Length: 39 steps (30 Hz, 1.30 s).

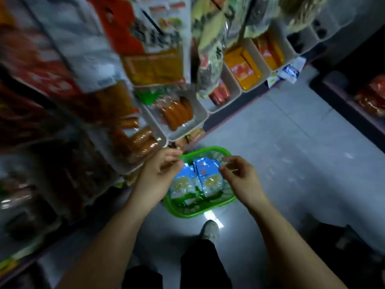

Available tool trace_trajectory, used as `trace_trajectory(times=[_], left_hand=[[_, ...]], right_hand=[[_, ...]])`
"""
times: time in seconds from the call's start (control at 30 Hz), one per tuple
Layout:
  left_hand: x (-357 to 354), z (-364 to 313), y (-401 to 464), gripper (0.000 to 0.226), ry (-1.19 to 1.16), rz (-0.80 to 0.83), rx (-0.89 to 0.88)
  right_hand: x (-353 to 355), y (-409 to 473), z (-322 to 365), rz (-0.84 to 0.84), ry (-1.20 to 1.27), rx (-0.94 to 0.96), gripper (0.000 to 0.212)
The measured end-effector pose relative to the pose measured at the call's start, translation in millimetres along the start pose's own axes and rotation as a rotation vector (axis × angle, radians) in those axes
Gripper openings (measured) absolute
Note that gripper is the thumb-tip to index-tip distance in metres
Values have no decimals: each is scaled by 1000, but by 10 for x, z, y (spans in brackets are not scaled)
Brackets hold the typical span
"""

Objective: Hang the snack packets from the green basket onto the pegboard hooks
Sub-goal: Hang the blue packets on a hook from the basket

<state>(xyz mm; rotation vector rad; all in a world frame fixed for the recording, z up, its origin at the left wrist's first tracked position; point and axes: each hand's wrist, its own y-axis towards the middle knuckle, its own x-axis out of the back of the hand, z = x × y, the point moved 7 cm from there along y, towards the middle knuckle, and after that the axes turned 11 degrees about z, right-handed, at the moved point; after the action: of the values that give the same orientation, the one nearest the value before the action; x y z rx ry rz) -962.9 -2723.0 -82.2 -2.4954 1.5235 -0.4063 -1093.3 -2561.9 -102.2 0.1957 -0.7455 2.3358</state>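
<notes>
Two bare hands, left hand (155, 176) and right hand (242, 177), hover apart with loosely curled, empty fingers above blue foil snack packets (198, 180) in the green plastic basket (200, 211)

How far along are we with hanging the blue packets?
Done: cannot tell; no blue packet is visible on the hooks. In hand: nothing; the left hand and right hand hover, fingers loosely curled, over the green basket. Left: the blue snack packets lying in it.

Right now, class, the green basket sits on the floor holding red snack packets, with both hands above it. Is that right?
Not quite: the head view shows the snack packets are blue and white, not red. The green basket is on the floor, left hand and right hand above it.
</notes>
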Motion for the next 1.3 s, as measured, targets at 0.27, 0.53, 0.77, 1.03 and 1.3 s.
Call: trace_trajectory(times=[0.27, 0.53, 0.77, 1.03, 1.3], left_hand=[[-856, 3251, 1223, 24, 68, -65, 500], [-1241, 5458, 2096, 61, 620, 230, 710], [-1561, 5782, 2363, 42, 849, 182, 440], [-1177, 5779, 2151, 105, 535, -231, 706], [-1169, 5719, 2106, 32, -155, -365, 593]], right_hand=[[-215, 1509, -2801, 173, -305, -392, 33], [-810, 3019, -4617, 278, -601, -394, 65], [-984, 3477, -5231, 271, -808, -340, 80], [-897, 3357, -5307, 16, -491, -436, 116], [-834, 3299, -5334, -18, -417, -530, 101]])
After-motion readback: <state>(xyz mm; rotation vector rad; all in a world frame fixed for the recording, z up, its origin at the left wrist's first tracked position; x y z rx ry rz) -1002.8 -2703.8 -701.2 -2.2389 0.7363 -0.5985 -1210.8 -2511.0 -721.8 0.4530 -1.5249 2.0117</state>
